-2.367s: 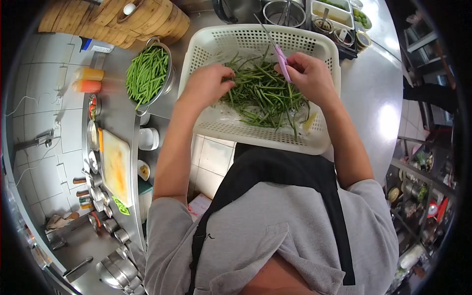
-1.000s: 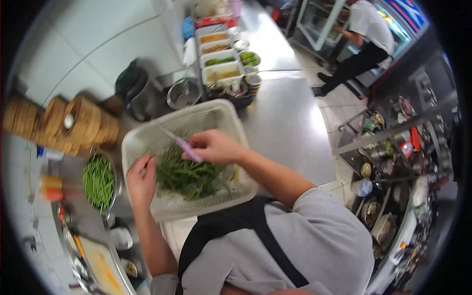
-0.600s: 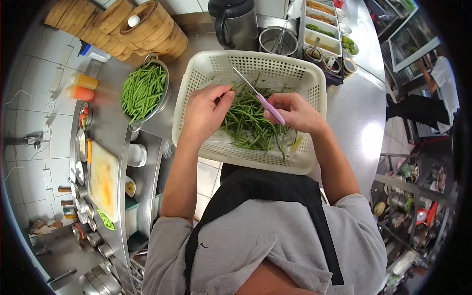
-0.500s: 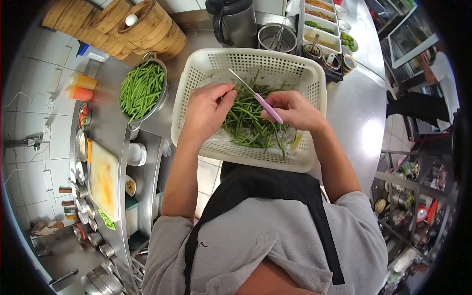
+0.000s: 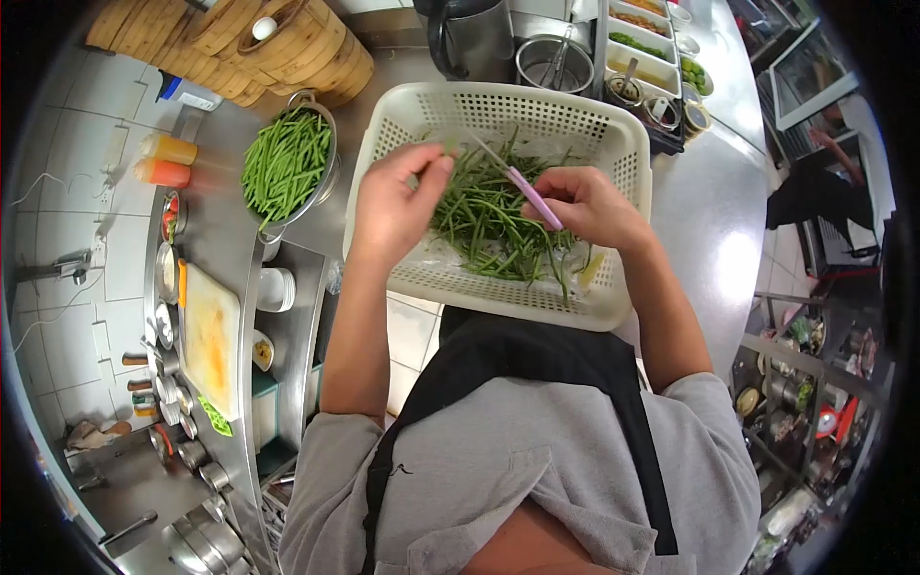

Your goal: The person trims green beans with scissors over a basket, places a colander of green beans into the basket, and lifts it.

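From my distant seat I look down on two bare hands above a cream perforated plastic basket [image 5: 628,158], which sits at the tabletop [image 5: 704,225]. Inside it, the green beans [image 5: 484,230] lie in a loose tangle, mostly in the middle, between the two hands.

The left hand [image 5: 398,196] is narrow: thumb and forefinger are pinched on a small green piece [image 5: 450,146], though this part is blurred, so I cannot tell its exact shape. The right hand [image 5: 586,206] is closed around the purple handle of a slim cutting tool [image 5: 533,198], whose blade points toward the left fingertips. Whether it is a knife or scissors, I cannot tell.

At the left, apart from the basket, a metal colander [image 5: 331,175] holds many more green beans [image 5: 286,163], which look straighter and more even.

I judge each bean light and slender, rather firm but able to bend, perhaps slippery if wet. I would take one near its end, with a soft pinch, because the tangle may pull its neighbours along. The tool I would grip only by its handle, keeping fingers away from the blade.
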`<state>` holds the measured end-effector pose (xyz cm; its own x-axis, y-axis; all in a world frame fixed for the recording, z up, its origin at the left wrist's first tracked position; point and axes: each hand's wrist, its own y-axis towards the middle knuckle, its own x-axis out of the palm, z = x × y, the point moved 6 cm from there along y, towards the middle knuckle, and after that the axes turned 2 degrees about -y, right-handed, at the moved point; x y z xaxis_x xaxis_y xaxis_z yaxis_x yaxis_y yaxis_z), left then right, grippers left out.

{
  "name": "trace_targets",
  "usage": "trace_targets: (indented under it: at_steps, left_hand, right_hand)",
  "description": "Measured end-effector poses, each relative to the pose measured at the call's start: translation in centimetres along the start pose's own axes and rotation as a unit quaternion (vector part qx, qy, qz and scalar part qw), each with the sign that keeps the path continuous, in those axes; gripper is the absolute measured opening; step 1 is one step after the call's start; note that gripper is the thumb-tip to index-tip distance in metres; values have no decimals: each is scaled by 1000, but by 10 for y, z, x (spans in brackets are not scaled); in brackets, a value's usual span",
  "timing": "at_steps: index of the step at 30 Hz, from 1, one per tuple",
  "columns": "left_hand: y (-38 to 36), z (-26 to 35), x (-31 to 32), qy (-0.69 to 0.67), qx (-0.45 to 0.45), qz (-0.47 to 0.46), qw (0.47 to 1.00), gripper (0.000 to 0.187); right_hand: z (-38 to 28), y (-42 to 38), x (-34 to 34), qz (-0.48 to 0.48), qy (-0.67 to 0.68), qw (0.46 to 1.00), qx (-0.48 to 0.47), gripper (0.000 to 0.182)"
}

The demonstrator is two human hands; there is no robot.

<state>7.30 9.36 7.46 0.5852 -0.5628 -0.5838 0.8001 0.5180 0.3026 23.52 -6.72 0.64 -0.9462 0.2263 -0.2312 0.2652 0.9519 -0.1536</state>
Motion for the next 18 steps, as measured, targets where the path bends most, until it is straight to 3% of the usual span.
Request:
trace_targets:
  at_steps: [1, 2, 4, 6, 8, 14, 18]
  left_hand:
    - [-2, -13, -7, -120, -73, 55, 989, 14]
    - [-3, -14, -10, -117, -73, 58, 989, 14]
    - [-4, -18, -23, -353, -105, 147, 918, 16]
    - [-7, -34, -25, -396, -97, 169, 898, 18]
    - [-10, -44, -23, -497, -116, 188, 839, 21]
    - [-20, -49, -11, -509, -119, 193, 830, 21]
    - [-23, -47, -6, -495, -111, 179, 843, 21]
  right_hand:
    - [-1, 0, -1, 6, 10, 1000, 5, 34]
    - [-3, 0, -1, 4, 11, 1000, 3, 34]
    - [-6, -1, -5, 25, 50, 998, 19, 33]
    - [-11, -3, -4, 15, 65, 998, 15, 32]
    - [-12, -3, -3, 12, 103, 994, 18, 32]
    - [-7, -5, 4, -83, 93, 992, 28, 34]
    - [-8, -6, 4, -95, 74, 992, 48, 36]
